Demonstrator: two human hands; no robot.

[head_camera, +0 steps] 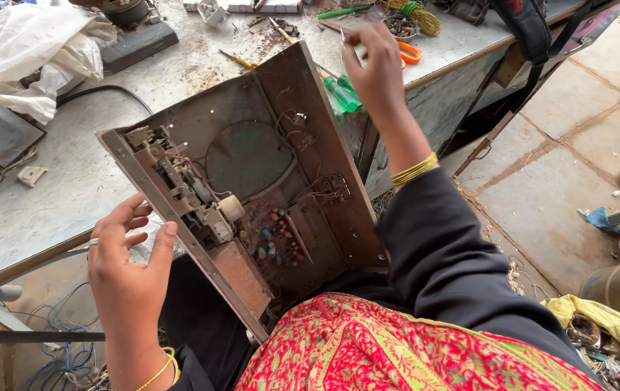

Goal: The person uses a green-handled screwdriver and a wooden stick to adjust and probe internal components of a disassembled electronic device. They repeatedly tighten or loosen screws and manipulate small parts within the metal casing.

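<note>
A rusty metal chassis (pixel 252 156) with wiring, switches and small components inside rests tilted on my lap, its open side facing me. My left hand (pixel 127 261) grips its near left edge, thumb over the rim. My right hand (pixel 376 72) is raised above the chassis' upper right corner, fingers pinched on a thin metal tool whose tip shows above them. A green-handled screwdriver (pixel 343 94) lies on the table just behind the chassis corner.
The grey worktable (pixel 49 195) carries a white plastic bag (pixel 27 47), a yellow-handled screwdriver (pixel 239 61), orange-handled scissors (pixel 411 52), coiled yellow wire (pixel 418 14) and a black strap (pixel 530 32). Paved floor with scrap parts lies to the right; loose cables sit bottom left.
</note>
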